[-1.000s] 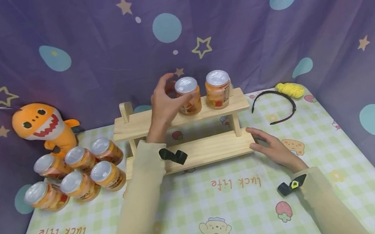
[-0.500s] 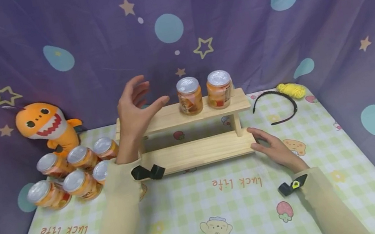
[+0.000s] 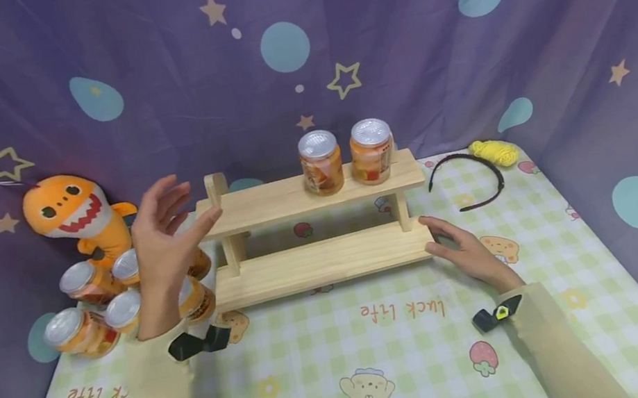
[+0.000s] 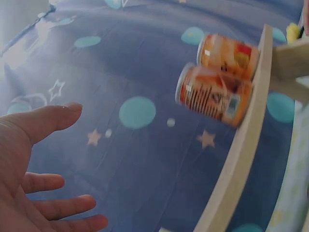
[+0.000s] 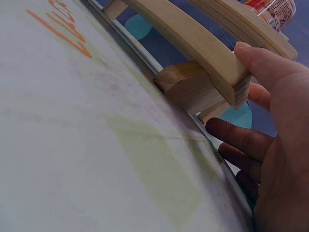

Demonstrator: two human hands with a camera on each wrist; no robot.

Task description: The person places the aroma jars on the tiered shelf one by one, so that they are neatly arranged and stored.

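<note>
- My left hand [image 3: 164,242] hangs open, fingers spread, holding nothing; the cluster of jars [image 3: 89,304] lies just below and left of it.
- My right hand [image 3: 466,253] rests flat-fingered against the wooden shelf's [image 3: 329,260] lower right end, well away from them.

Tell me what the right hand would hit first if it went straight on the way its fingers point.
The right hand already touches the end of the rack's lower shelf: its thumb lies on the board's end. Going straight on, it would press into that shelf at once.
</note>
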